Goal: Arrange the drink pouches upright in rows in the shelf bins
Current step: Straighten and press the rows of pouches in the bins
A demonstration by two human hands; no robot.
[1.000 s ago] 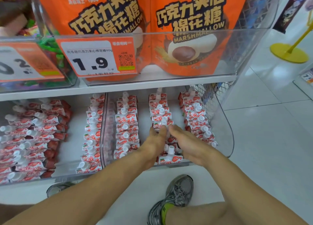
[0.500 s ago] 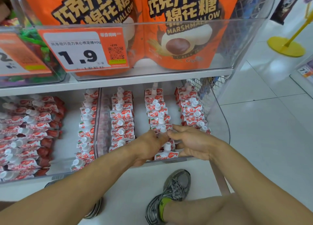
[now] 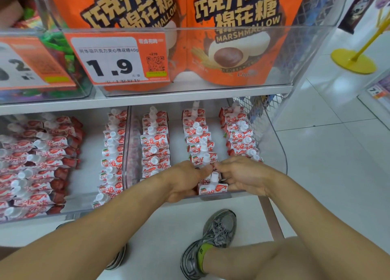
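Red-and-white drink pouches with white caps stand in three rows in the clear right bin [image 3: 278, 147]: a left row [image 3: 155, 144], a middle row [image 3: 198, 140] and a right row [image 3: 240, 136]. My left hand [image 3: 185, 180] and my right hand [image 3: 242, 176] close in from either side on the front pouches of the middle row, fingers curled round them and fingertips nearly meeting above. The front pouch [image 3: 213, 188] stands upright between my hands. The left bin holds one upright row [image 3: 113, 153] and a pile of pouches lying on their sides [image 3: 35, 163].
Above is a shelf with orange marshmallow bags [image 3: 232, 37] in clear bins and a 1.9 price tag [image 3: 118, 58]. A wire mesh panel [image 3: 259, 111] closes the shelf's right end. My grey shoe [image 3: 213, 244] is on the white tiled floor; a yellow stand base [image 3: 354, 61] sits far right.
Both hands drew back toward the bin's front edge. Their fingers went from lying flat along the middle row to curling round its front pouches.
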